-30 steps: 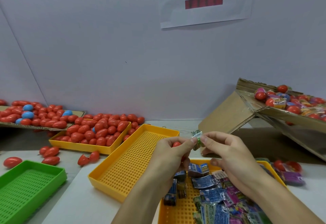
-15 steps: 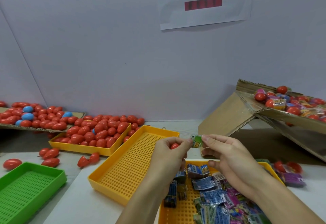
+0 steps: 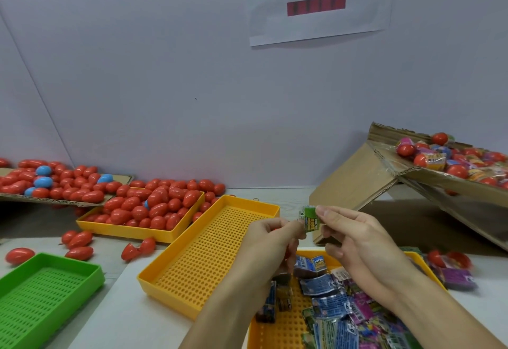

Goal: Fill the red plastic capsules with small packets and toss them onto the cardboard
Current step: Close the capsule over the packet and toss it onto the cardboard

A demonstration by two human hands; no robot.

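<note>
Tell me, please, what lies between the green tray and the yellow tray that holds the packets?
In the head view, an empty yellow perforated tray lies between the green tray and the packet tray, on the white tabletop.

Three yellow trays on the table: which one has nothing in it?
The middle yellow tray, lying diagonally just left of the left hand. The far-left tray holds red capsules; the near one holds packets.

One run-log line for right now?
step: loading packet | left hand: grips red capsule, mostly hidden | right hand: pinches green packet | cardboard: not yet tossed
</note>
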